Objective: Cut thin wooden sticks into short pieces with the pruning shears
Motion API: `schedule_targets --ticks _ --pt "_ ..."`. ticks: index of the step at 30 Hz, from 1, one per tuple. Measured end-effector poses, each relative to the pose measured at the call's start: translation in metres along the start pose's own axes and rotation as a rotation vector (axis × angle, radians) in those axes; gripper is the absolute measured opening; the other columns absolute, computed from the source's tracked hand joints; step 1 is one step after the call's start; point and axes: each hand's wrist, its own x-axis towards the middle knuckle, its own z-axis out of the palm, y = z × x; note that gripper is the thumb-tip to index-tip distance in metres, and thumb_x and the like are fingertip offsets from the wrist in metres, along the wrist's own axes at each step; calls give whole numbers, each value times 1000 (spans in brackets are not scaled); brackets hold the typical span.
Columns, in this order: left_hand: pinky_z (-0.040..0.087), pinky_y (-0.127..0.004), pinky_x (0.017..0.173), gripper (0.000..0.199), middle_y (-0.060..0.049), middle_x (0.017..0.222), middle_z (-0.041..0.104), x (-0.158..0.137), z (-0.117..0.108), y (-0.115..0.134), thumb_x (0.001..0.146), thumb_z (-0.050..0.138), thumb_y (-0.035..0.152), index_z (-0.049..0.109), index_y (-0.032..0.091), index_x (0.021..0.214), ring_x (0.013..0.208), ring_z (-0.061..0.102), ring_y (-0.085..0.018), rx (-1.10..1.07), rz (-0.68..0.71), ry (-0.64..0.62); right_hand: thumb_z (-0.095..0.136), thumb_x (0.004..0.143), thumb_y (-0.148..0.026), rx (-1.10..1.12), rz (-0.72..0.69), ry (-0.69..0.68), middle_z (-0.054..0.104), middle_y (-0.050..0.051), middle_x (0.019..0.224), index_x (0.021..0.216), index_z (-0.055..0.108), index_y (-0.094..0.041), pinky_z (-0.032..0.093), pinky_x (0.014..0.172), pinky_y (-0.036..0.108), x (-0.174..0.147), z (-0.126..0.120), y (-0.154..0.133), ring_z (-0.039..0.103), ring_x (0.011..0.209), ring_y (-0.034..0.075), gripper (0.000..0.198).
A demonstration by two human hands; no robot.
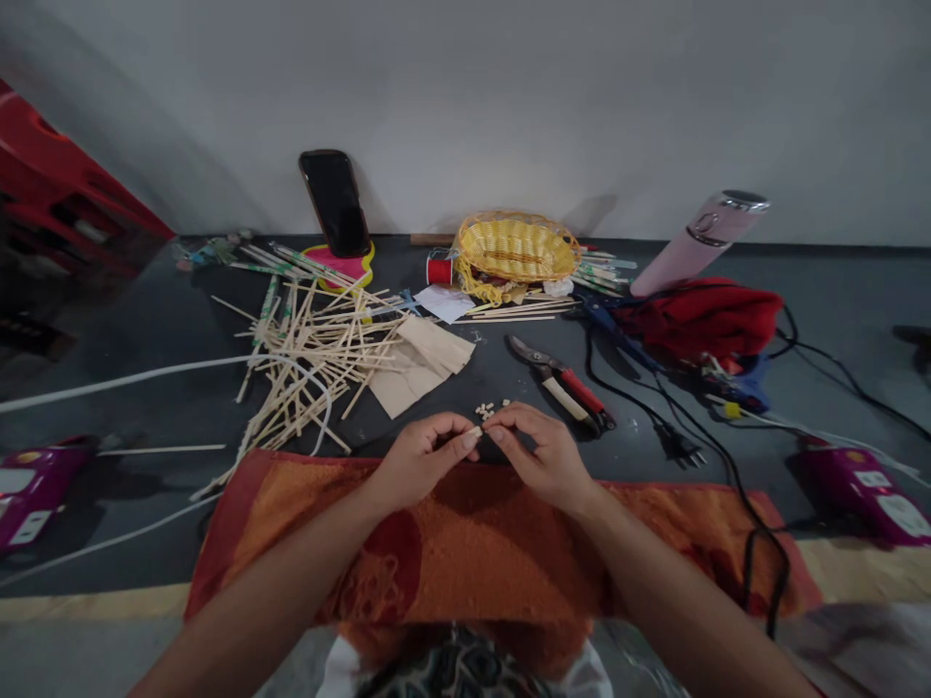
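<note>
My left hand [431, 454] pinches a small pale piece of wooden stick [477, 430] between thumb and fingers. My right hand [539, 452] is closed too, its thumb and forefinger meeting right beside that piece; whatever lies between these fingertips is too small to make out. Just beyond the fingertips, several short cut stick pieces [485, 412] lie on the dark tabletop. Pruning shears [560, 381] with one red and one pale handle rest behind my right hand. Both forearms cross an orange towel [501, 553] along the table's near side.
Long thin sticks [309, 349] form a loose heap at left, beside folded brown paper [422, 364]. Behind stand a phone [336, 202], a red thread spool [439, 270] and a yellow basket [518, 248]. Rightward are a pink flask [690, 247], red cloth [705, 320] and a black plug [680, 446].
</note>
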Motion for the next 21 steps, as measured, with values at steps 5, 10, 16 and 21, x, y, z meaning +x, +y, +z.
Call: schedule_targets --ticks 5,10,16,21 --pt "41 -20 61 29 -1 78 66 0 0 1 90 51 42 63 16 88 63 52 -10 61 39 3 51 93 -24 27 31 -67 65 3 85 89 62 -21 46 80 30 2 -1 -4 60 80 16 12" --pt "41 -22 68 26 -1 77 63 -1 -1 0 92 48 37 64 16 89 72 54 -13 254 142 22 51 92 -23 26 63 -106 63 2 80 85 61 -20 44 73 27 2 -1 -4 58 75 15 13" --pt "39 -21 66 21 1 74 59 -3 1 -1 92 47 29 63 17 87 69 52 -11 423 216 30 51 89 -19 54 98 -140 60 1 78 82 61 -19 42 70 25 1 -1 0 55 73 13 12" --pt "40 -20 67 21 1 75 61 -3 0 1 92 47 31 63 17 88 71 54 -12 315 185 42 50 92 -23 121 143 -152 60 0 78 83 60 -18 42 70 23 1 -2 -3 54 73 12 14"
